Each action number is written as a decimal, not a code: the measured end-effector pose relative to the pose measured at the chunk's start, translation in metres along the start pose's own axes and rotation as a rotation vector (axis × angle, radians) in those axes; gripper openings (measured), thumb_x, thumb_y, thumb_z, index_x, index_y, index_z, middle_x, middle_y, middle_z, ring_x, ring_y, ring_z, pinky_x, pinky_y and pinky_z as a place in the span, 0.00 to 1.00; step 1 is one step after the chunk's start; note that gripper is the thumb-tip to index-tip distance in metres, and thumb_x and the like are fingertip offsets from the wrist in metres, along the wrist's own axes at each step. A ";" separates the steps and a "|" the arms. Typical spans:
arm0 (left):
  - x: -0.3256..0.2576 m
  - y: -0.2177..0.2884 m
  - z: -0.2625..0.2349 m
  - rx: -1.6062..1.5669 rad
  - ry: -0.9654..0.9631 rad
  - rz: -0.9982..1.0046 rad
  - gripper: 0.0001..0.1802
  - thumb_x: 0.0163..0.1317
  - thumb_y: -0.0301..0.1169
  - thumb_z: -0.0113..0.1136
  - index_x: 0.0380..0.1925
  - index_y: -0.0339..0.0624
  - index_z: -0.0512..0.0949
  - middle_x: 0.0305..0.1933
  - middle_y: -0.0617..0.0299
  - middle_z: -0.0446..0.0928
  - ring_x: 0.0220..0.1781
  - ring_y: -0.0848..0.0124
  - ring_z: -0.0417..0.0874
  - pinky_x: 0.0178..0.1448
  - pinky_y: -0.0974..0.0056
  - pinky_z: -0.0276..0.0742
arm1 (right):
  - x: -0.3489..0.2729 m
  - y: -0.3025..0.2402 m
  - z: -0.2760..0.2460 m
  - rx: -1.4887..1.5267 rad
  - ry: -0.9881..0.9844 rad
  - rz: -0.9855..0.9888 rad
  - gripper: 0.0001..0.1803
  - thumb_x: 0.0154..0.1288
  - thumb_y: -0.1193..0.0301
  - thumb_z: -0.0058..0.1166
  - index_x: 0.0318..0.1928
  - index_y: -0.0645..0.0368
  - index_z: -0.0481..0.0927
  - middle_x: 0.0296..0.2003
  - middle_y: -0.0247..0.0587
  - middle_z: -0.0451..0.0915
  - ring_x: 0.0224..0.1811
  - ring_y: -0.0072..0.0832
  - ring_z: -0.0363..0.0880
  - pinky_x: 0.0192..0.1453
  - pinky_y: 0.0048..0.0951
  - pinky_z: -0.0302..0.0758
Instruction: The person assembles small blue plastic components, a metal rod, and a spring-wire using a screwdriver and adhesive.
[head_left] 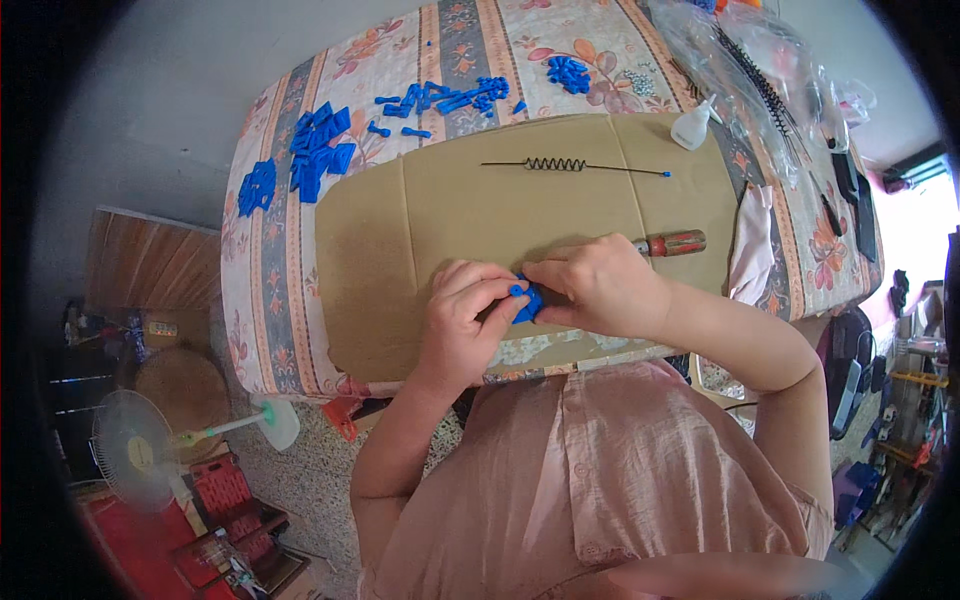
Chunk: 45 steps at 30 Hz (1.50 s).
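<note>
Between my two hands, over the near part of a brown cardboard sheet (365, 260), is a small blue plastic part (527, 304). My left hand (470, 305) pinches it from the left with thumb and fingers. From the right, my right hand (605, 288) grips it too, hiding much of its shape. Just beyond the right hand lies a screwdriver (678, 243) with a red and grey handle, its shaft partly covered by that hand. Farther off on the cardboard rests a dark coiled spring (556, 164) with long straight ends, one tipped in blue.
Blue plastic pieces (322, 145) lie in piles at the far left, with more small blue parts (440, 97) along the back. A white squeeze bottle (692, 126) stands at the cardboard's far right corner. Beside it are a pink cloth (752, 245) and clear plastic bags (745, 75).
</note>
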<state>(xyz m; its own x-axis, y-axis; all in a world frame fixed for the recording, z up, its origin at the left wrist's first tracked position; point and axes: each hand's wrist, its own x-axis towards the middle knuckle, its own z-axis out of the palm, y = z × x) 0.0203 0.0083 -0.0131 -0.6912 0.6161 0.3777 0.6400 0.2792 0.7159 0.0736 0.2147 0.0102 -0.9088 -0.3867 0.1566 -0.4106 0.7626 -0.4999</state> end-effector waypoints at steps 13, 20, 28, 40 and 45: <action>0.008 0.019 -0.025 -0.177 -0.036 -0.035 0.13 0.53 0.21 0.69 0.40 0.36 0.82 0.40 0.55 0.81 0.42 0.60 0.82 0.47 0.59 0.78 | -0.004 -0.004 0.000 -0.072 0.032 -0.003 0.26 0.49 0.59 0.70 0.48 0.57 0.81 0.36 0.42 0.83 0.40 0.41 0.83 0.42 0.41 0.78; 0.005 0.009 -0.012 -0.054 -0.022 0.090 0.11 0.51 0.17 0.69 0.36 0.36 0.82 0.35 0.55 0.81 0.36 0.62 0.82 0.40 0.61 0.78 | 0.000 -0.008 -0.004 -0.076 -0.033 0.043 0.26 0.49 0.59 0.70 0.48 0.55 0.82 0.36 0.41 0.84 0.40 0.41 0.84 0.42 0.41 0.78; 0.007 0.006 -0.011 0.021 -0.027 0.166 0.11 0.50 0.17 0.69 0.35 0.36 0.81 0.33 0.54 0.81 0.35 0.58 0.82 0.40 0.60 0.78 | -0.001 -0.005 -0.005 -0.075 -0.037 0.027 0.28 0.47 0.59 0.71 0.49 0.57 0.82 0.38 0.42 0.84 0.41 0.41 0.83 0.42 0.41 0.79; -0.014 -0.006 -0.030 -0.463 -0.045 -0.291 0.12 0.67 0.20 0.58 0.49 0.34 0.78 0.44 0.60 0.82 0.44 0.75 0.82 0.48 0.68 0.80 | -0.007 0.005 -0.013 0.197 0.203 -0.111 0.30 0.47 0.70 0.74 0.54 0.63 0.80 0.37 0.45 0.85 0.36 0.37 0.86 0.41 0.33 0.81; -0.014 0.009 -0.017 -0.926 -0.078 -0.407 0.15 0.69 0.23 0.57 0.54 0.33 0.73 0.47 0.61 0.80 0.45 0.77 0.81 0.50 0.69 0.81 | -0.006 0.006 -0.012 0.222 0.241 -0.171 0.31 0.48 0.71 0.74 0.54 0.63 0.80 0.38 0.44 0.85 0.36 0.35 0.86 0.41 0.33 0.81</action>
<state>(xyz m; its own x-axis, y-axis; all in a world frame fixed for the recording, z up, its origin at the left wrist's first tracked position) 0.0299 -0.0101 -0.0024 -0.7537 0.6571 -0.0125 -0.1741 -0.1813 0.9679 0.0755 0.2274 0.0164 -0.8306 -0.3452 0.4371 -0.5561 0.5565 -0.6173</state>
